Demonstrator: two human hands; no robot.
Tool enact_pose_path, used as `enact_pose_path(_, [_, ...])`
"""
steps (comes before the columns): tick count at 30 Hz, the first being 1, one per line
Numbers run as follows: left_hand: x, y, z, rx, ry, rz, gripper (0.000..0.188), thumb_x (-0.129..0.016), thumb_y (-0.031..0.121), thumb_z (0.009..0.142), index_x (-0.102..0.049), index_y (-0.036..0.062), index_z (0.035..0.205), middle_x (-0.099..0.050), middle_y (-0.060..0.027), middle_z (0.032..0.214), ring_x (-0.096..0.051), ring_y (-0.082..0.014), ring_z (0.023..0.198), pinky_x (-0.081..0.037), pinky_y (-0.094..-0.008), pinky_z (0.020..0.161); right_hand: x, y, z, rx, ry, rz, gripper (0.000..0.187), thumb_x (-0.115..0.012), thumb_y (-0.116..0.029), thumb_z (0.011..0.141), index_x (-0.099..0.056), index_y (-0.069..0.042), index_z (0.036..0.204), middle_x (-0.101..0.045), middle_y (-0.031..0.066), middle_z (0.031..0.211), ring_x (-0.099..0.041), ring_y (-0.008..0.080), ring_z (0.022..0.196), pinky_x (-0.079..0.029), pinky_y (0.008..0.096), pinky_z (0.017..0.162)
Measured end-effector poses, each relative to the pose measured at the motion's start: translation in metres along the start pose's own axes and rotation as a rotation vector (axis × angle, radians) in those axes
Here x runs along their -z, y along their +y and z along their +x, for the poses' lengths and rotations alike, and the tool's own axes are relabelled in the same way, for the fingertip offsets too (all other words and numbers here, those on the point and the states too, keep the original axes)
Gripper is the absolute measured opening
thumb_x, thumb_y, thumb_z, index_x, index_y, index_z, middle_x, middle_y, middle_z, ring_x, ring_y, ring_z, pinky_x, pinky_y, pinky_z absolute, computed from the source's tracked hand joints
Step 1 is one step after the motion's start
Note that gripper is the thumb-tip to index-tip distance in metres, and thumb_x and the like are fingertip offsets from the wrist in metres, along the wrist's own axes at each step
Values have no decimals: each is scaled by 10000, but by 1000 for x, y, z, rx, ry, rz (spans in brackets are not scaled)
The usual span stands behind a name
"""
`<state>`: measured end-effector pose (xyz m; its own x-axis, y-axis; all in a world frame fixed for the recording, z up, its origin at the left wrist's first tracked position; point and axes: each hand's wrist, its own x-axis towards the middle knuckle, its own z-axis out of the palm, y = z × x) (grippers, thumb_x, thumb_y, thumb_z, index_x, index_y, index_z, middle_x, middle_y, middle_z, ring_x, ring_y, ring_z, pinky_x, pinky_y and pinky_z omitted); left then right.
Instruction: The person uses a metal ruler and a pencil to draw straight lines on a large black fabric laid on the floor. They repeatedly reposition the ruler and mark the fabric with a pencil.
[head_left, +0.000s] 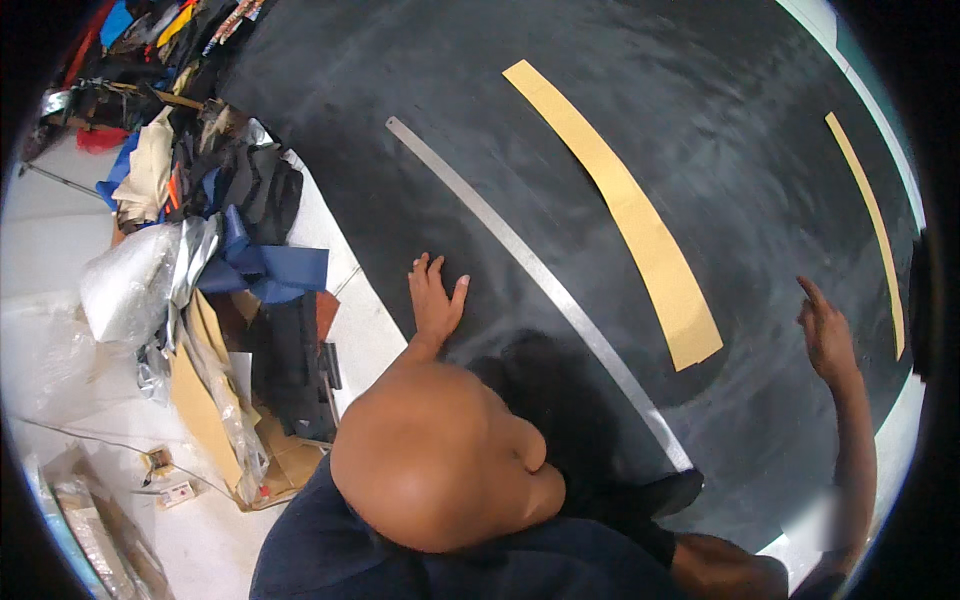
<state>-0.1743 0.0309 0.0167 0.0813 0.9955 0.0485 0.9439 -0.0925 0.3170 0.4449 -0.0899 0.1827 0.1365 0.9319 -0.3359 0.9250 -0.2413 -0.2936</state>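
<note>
My left hand (435, 300) rests palm down on a broad black surface (400, 220), its fingers spread and nothing in them. Part of its forearm is hidden behind a person's head. A long metal ruler (540, 275) lies slantwise to the right of that hand, apart from it. Farther right is a wide yellow strip (630, 220), with a small notch at its near end. My right hand (828, 335) is over the right side, index finger stretched out and the other fingers partly bent, holding nothing visible. A narrow yellow strip (873, 225) lies just beyond it, near the right edge.
A person's head and dark blue shirt (480, 570) fill the lower middle. A dark shoe-like shape (680, 492) is by the ruler's near end. Along the left are heaped scraps, including blue material (270, 268), clear plastic wrap (135, 285) and cardboard (200, 400), on a white floor (60, 365).
</note>
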Motion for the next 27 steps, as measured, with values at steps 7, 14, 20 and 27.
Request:
enact_pose_path(7, [-6,-1,-5,-1,29,13,616,-628,359,936,-465,-16,1397,-354,-269,1519,-282,-451,1444,-171,-567,1209,-88,-74,131,165,209,319,305,-608,-143,926,-630,-34,1211,-637,204,1161,-632,375,1078,-504,443,932])
enact_pose_path(14, [-7,7,11,-56,-49,22,618,-671,309,846,-527,-37,1336,-407,-277,1468,-322,-468,1402,-210,-582,1171,-111,-200,143,-262,127,107,799,-888,-564,609,-611,-63,1165,-623,138,1098,-621,327,1021,-511,449,866])
enact_pose_path(20, [-35,-51,4,-155,69,181,621,-592,510,913,-596,-4,1262,-509,-229,1355,-440,-424,1278,-316,-567,1084,-145,-216,152,-356,189,161,717,-898,-455,628,-577,-77,1146,-591,146,1090,-577,353,1042,-469,478,878])
enact_pose_path(27, [-34,-38,17,-216,-16,143,497,-604,457,900,-639,63,1200,-570,-174,1255,-512,-381,1168,-384,-530,984,-151,-206,144,-451,175,290,766,-928,-409,609,-535,-48,1158,-545,145,1139,-542,342,1118,-472,460,929])
